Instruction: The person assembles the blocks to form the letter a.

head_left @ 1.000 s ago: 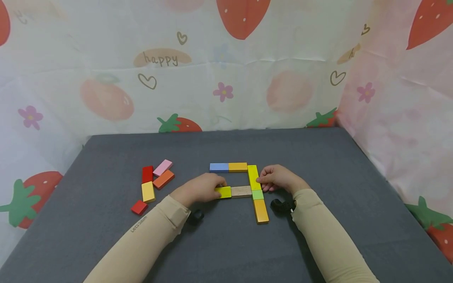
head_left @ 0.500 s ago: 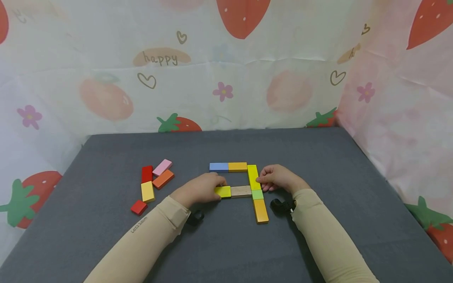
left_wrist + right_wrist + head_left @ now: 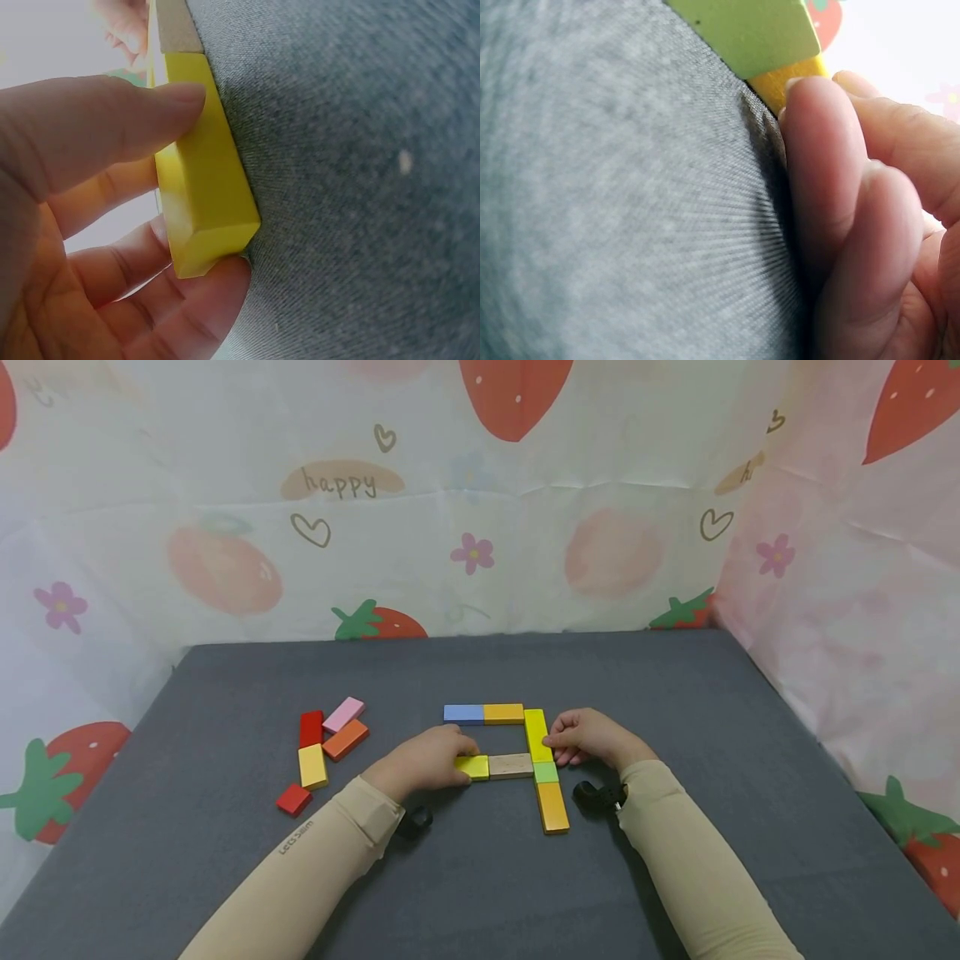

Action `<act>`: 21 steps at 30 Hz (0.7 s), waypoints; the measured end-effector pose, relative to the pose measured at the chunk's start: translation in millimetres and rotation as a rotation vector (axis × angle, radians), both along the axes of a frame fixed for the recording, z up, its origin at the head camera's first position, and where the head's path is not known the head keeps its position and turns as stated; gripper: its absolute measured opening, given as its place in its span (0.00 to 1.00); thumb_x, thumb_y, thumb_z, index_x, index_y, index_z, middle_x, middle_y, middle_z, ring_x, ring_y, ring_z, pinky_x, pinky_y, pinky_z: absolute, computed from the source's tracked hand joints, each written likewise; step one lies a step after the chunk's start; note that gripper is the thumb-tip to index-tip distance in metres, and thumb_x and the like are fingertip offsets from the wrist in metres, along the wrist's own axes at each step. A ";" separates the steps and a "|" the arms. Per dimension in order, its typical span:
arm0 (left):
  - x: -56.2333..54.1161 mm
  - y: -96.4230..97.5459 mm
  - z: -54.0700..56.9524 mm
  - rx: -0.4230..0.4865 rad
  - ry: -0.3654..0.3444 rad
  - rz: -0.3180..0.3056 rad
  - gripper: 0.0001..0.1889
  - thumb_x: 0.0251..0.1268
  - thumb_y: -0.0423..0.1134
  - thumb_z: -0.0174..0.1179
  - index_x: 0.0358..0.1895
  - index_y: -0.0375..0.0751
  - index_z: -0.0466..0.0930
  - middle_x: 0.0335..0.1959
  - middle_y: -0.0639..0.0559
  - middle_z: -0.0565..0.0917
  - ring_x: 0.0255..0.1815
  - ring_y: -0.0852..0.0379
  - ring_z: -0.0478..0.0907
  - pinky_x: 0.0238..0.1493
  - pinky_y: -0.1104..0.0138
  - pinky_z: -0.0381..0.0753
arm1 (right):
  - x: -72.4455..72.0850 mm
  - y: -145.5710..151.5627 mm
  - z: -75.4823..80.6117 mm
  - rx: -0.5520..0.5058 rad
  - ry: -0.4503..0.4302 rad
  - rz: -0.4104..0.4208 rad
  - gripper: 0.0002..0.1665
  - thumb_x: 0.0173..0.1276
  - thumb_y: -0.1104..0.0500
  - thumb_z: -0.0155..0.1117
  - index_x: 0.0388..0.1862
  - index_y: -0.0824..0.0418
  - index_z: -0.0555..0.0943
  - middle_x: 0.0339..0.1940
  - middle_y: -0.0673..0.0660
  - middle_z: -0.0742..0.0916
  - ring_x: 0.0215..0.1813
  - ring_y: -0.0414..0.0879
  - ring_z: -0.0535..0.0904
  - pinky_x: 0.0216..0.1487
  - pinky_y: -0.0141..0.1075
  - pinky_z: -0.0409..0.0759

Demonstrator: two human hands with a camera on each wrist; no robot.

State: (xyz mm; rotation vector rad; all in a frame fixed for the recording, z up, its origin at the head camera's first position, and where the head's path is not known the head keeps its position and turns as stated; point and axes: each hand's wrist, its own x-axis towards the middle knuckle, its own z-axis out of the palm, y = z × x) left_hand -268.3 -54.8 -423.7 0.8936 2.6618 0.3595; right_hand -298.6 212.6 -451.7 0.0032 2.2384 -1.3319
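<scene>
My left hand [image 3: 431, 760] grips the left end of a bright yellow block [image 3: 472, 767]. In the left wrist view its thumb lies on one face of that yellow block [image 3: 210, 161], and other fingers touch its end and side. The block butts against a bare wooden block [image 3: 512, 766]. To the right, my right hand [image 3: 596, 739] touches the right side of a long yellow block [image 3: 537, 735] with loosely bent fingers. Below it a light green block [image 3: 546, 772] and an orange-yellow block [image 3: 553, 808] continue the column. The right wrist view shows the green block [image 3: 757, 34] close up.
A blue block [image 3: 463, 715] and an orange-yellow block [image 3: 503, 714] form a row at the back, reaching the column's top. Loose at the left lie red [image 3: 312, 729], pink [image 3: 344, 715], orange [image 3: 347, 741], pale yellow [image 3: 313, 767] and small red [image 3: 294, 800] blocks on grey cloth.
</scene>
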 end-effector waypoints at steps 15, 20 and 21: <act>-2.3 -6.5 -5.0 0.089 -0.035 0.048 0.17 0.52 0.41 0.66 0.47 0.47 0.79 0.38 0.58 0.78 0.36 0.60 0.70 0.46 0.64 0.71 | 0.7 -0.5 -0.3 0.002 0.009 -0.006 0.14 0.56 0.51 0.67 0.32 0.61 0.78 0.25 0.56 0.83 0.25 0.44 0.80 0.26 0.33 0.76; -2.4 -7.1 -4.0 0.097 -0.036 0.040 0.15 0.52 0.41 0.66 0.45 0.47 0.80 0.36 0.58 0.78 0.35 0.60 0.71 0.45 0.64 0.72 | 1.0 -0.3 0.2 0.000 0.005 -0.007 0.14 0.56 0.52 0.67 0.32 0.61 0.78 0.25 0.56 0.83 0.25 0.44 0.80 0.27 0.33 0.77; -2.3 -7.4 -3.7 0.099 -0.035 0.038 0.15 0.52 0.40 0.66 0.45 0.47 0.80 0.37 0.57 0.78 0.35 0.59 0.71 0.45 0.64 0.72 | 1.0 -0.2 0.3 0.000 0.004 -0.007 0.14 0.56 0.52 0.67 0.32 0.61 0.78 0.25 0.56 0.83 0.25 0.44 0.80 0.27 0.33 0.77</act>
